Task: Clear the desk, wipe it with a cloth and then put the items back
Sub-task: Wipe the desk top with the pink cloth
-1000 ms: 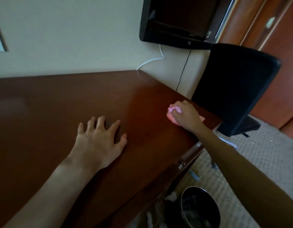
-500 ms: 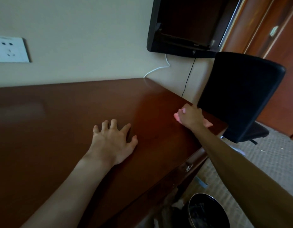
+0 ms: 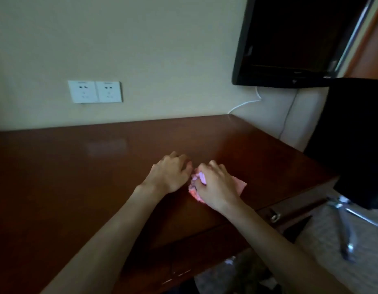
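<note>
- Two white wall sockets (image 3: 94, 91) above the far edge of the tabletop (image 3: 77, 170), toward the left.
- Dark, glossy brown wood across the whole left half of the tabletop, running out past the left side of the view.
- Left hand (image 3: 170, 174) palm-down near the middle of the tabletop, fingers loosely bent, grasping nothing, just beside the cloth.
- Pink cloth (image 3: 197, 187) crumpled into a wad right of centre, closer to the near edge than the far one; one flat corner poking out toward the right edge.
- Right hand (image 3: 215, 187) on top of the cloth, fingers curled round the wad and gripping it.
- Bare wood from there to the far right corner.
- Black wall-mounted screen (image 3: 289, 39) and black chair (image 3: 353, 134) beyond the right edge.
- No container clearly discernible; area under the near edge too dark to tell.
</note>
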The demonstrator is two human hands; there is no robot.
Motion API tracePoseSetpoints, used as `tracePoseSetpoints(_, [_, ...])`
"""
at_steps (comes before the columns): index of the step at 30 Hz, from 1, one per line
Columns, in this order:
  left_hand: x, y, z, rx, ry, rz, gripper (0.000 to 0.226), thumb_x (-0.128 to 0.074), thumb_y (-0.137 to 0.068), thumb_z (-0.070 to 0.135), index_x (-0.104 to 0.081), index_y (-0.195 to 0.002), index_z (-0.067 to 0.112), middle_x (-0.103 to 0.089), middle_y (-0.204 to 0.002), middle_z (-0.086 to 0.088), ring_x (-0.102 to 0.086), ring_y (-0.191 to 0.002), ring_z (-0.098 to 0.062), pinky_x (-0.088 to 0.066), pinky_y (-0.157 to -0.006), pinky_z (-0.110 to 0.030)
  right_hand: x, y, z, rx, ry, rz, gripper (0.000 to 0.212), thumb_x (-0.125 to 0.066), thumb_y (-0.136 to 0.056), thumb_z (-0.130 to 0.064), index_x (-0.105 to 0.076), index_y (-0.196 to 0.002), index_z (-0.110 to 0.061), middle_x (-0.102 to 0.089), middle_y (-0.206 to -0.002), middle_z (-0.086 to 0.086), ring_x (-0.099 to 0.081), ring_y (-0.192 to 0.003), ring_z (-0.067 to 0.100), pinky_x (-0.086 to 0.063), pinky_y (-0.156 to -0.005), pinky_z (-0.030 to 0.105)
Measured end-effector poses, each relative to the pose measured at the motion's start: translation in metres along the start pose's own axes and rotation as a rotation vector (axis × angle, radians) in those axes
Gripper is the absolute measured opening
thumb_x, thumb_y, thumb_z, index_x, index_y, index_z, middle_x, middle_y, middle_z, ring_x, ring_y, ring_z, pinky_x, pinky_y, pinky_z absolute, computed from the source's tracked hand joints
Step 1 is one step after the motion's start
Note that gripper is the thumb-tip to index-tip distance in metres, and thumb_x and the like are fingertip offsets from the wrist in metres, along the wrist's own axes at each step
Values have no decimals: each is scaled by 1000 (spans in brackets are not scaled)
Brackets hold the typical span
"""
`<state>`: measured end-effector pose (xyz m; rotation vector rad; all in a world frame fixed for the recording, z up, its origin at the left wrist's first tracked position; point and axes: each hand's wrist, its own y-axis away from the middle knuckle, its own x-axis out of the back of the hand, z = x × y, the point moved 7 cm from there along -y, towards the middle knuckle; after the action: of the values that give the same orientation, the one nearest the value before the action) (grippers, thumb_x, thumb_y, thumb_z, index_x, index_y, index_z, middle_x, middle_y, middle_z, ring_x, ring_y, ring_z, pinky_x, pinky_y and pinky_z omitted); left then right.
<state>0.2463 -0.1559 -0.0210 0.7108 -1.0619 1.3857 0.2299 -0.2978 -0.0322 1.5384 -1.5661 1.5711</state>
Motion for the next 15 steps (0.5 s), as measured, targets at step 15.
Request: tracePoseSetpoints(15, [136,236,-169,463,-276,94,33,-44,-97,38,-61,-124,26,-57,-120,-1,-61,-105,-23,-53,-88,-43,-59,38,-299,417,-274,-333,43,-56,-91,-46,-56,-124,-18,-56,-129,11,-53,-121,36,-48,-95,44])
